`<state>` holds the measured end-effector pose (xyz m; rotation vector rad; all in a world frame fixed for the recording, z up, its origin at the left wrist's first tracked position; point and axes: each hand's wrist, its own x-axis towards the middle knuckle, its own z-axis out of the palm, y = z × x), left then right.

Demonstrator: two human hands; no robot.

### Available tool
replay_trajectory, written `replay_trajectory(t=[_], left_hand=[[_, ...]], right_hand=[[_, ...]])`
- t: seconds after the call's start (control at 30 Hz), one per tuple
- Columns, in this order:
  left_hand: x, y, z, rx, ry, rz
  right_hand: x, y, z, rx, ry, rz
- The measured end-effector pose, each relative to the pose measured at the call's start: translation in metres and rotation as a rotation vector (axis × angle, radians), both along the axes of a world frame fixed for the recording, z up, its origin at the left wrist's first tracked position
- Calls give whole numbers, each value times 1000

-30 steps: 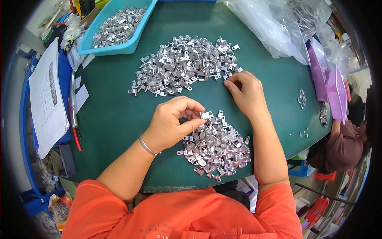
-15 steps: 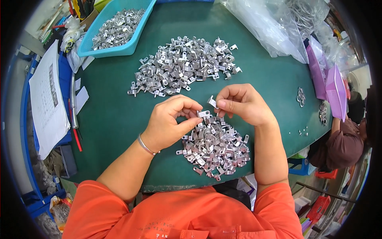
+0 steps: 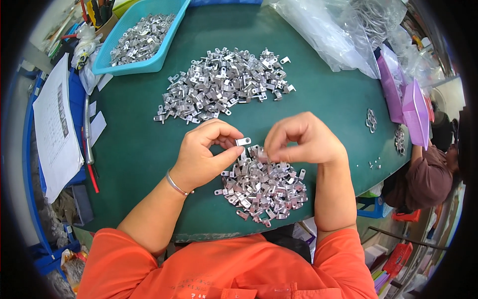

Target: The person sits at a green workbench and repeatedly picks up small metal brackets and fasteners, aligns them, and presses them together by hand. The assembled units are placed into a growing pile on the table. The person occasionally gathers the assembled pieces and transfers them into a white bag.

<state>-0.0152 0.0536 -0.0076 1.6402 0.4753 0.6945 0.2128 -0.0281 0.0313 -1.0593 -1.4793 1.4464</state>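
Observation:
My left hand pinches a small silver metal bracket with a round hole at its end, between thumb and fingers. To its right, my right hand hangs over the upper edge of the near pile of brackets. Its fingers are bent downward, and their tips are smeared by motion. Whether a bracket is in them cannot be made out. A larger heap of the same brackets lies farther off on the green table.
A turquoise basket of brackets stands at the far left. Papers and a red-tipped rod lie along the left edge. Plastic bags, purple baskets and metal rings are at right. Another person sits beyond the right edge.
My right hand has moved down to the near pile, and the bracket it held up is no longer clearly visible. The bracket in my left hand has turned and shifted slightly left.

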Motion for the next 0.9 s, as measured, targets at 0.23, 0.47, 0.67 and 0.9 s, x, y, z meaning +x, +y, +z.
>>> replay_trajectory(t=[0.23, 0.47, 0.67, 0.9], left_hand=[[4, -2, 2, -25, -31, -1], [3, 0, -3, -40, -111, 52], [-4, 8, 4, -54, -229, 306], [-24, 100, 62, 156, -244, 788]], right_hand=[[7, 23, -32, 199, -781, -882], [9, 16, -25, -39, -477, -692], [13, 2, 3, -40, -238, -41], [29, 21, -49, 456, -895, -957]])
